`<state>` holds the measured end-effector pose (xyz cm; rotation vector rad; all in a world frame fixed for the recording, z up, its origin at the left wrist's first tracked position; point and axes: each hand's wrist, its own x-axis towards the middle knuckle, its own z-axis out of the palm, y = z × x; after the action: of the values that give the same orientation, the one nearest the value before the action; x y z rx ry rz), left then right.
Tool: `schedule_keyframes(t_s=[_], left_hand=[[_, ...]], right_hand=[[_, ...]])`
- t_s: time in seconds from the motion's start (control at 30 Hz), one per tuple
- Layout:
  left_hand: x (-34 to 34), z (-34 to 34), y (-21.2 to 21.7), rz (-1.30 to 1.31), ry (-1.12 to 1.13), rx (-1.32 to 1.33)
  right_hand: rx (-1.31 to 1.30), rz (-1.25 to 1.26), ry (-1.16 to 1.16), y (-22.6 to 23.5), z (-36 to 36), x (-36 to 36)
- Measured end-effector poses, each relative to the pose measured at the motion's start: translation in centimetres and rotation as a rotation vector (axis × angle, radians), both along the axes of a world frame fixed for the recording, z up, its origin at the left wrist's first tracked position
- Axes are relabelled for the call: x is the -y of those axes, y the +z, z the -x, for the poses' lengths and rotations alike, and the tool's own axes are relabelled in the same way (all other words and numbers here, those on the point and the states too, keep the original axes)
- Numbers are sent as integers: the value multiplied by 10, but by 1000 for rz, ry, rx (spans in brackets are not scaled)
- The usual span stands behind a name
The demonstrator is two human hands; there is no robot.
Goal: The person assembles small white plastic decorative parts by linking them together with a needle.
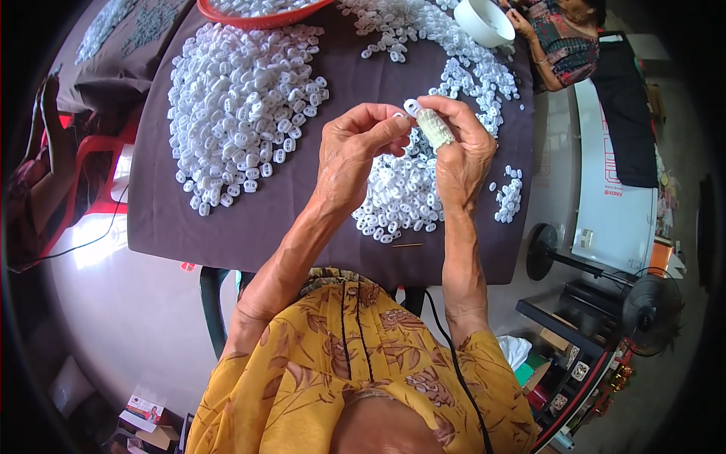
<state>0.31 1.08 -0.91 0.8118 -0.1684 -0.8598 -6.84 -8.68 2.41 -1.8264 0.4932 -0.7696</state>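
While red lettering [611, 191] marks a panel [628, 227], left hand [352, 147] pinched closed, right hand [466, 148] grips a toggle [412, 107].

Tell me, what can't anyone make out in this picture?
All in the head view:
Left hand: what it pinches, if anything, is too small and partly covered by its fingers.
Red basin: its far side is cut off by the upper edge.
White two-holed pieces: any behind the right hand are hidden.

Pieces [234, 113] piled left on table [302, 204], basin [266, 22] behind, second pile [397, 200] to their right, bowl [470, 24] at back right
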Motion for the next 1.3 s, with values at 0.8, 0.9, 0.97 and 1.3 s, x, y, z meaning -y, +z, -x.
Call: schedule_keyframes(t_s=[0.8, 0.9, 0.97, 1.3], left_hand=[[1, 4, 1, 12, 42, -10], [2, 5, 0, 7, 48, -22], [2, 5, 0, 7, 55, -37], [4, 5, -3, -4, 48, -26]], right_hand=[[-32, 134, -7, -2, 1, -1], [-38, 145, -5, -2, 2, -1], [-58, 134, -3, -2, 3, -1], [-116, 105, 18, 2, 5, -2]])
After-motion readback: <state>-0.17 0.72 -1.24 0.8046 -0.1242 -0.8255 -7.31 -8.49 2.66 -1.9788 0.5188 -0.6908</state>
